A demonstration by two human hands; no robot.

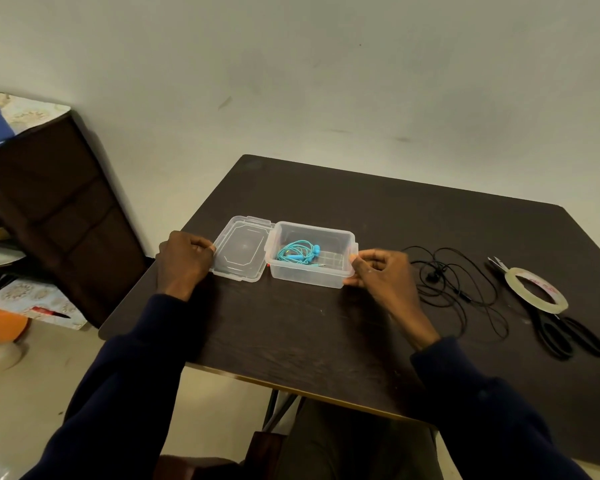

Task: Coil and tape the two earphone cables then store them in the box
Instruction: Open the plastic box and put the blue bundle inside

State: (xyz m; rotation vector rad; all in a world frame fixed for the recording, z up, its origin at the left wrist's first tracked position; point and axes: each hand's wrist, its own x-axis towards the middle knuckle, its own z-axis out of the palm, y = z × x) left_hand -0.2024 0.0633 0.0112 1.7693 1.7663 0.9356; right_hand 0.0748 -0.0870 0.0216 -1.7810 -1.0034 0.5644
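**Q:** What stage of the task is shown?
**A:** Roughly halfway, by appearance. The clear box [305, 277] stands open on the worktop [326, 334], with its hinged lid [243, 249] folded flat to the left of the box. Inside the box lies the teal earphone cable [298, 253], gathered into a coil. Whether tape binds it cannot be made out.

**Q:** And the second cable?
**A:** The black earphone cable [454, 282] lies in loose, uncoiled loops to the right of the box, apart from it. Farther right of the box are the tape roll [559, 304] and, partly beneath it, the scissors [568, 337].

**Q:** How are the hands set?
**A:** The left grip [184, 261] is curled closed on the lid's outer edge, left of the box. The right grip [378, 275] pinches the box's right rim between thumb and fingertips. Neither holds a cable.

**Q:** What remains?
**A:** Judging from this layout, the black cable must be coiled, taped and placed in the box.
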